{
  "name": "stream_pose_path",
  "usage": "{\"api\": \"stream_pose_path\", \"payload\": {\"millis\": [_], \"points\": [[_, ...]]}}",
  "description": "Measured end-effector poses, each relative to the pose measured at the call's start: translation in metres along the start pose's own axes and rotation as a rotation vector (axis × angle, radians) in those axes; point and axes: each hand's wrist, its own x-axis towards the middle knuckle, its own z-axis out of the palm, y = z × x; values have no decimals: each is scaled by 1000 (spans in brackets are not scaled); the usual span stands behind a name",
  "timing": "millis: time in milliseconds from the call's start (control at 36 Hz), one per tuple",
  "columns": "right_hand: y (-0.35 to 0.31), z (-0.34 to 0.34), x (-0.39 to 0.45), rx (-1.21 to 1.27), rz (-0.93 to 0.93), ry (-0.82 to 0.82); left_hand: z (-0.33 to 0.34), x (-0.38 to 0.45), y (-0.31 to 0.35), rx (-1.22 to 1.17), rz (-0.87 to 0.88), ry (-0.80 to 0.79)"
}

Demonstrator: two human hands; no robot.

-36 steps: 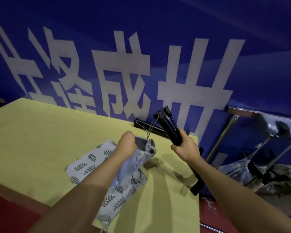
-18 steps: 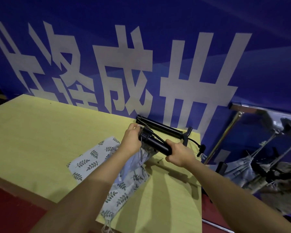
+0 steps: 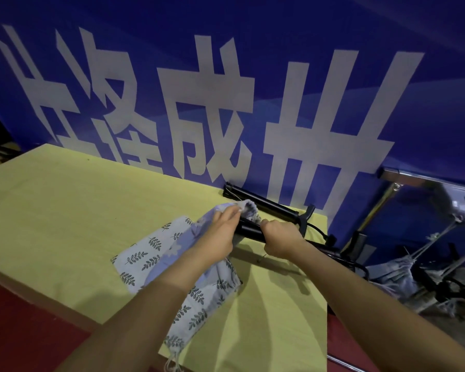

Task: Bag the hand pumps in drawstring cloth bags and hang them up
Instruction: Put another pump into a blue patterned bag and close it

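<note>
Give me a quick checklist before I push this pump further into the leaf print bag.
1. Bag mouth held open: ok, left hand grips the rim of the leaf-print bag.
2. Hold on pump: ok, right hand is wrapped round the black pump.
3. Pump tip inside the mouth: ok, its end sits just within the opening.
4. Drawstring out of the way: cannot tell, hidden by the hands.
5. Second pump against the wall apart from the bag: cannot tell, the raised rim overlaps it.
6. Bag supported: ok, it lies on the yellow table.

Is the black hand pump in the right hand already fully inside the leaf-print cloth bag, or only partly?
Only partly. The black hand pump has one end inside the leaf-print cloth bag; bare barrel shows between left hand and right hand.
</note>
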Motion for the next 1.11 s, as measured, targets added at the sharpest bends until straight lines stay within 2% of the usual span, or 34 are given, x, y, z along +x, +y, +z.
{"api": "stream_pose_path", "payload": {"millis": [139, 278, 389, 528, 667, 750, 778, 833, 944, 1000, 1111], "points": [[0, 3, 1, -42, -59, 32, 5, 0, -4, 161, 18, -27], [-2, 1, 3, -94, -140, 112, 8, 9, 0, 431, 66, -2], [-1, -7, 4, -134, -180, 196, 4, 17, 8, 496, 30, 26], [6, -4, 9, -222, -167, 485, -1, 23, 8, 515, 25, 54], [11, 4, 11, -80, -157, 834, -7, 31, 5, 434, -57, 148], [8, 0, 4, -7, -154, 942, -16, 35, 3, 344, -103, 220], [7, 0, 3, 18, -138, 932, -20, 36, 3, 309, -111, 251], [4, 1, 3, 125, -92, 803, -26, 35, 1, 224, -109, 331], [-8, 1, 8, 603, 177, 437, -37, 33, 3, 93, -112, 445], [-14, 1, 13, 714, 267, 374, -41, 32, 4, 85, -130, 437], [-26, -4, 22, 820, 319, 317, -44, 28, 6, 15, -129, 457]]}}
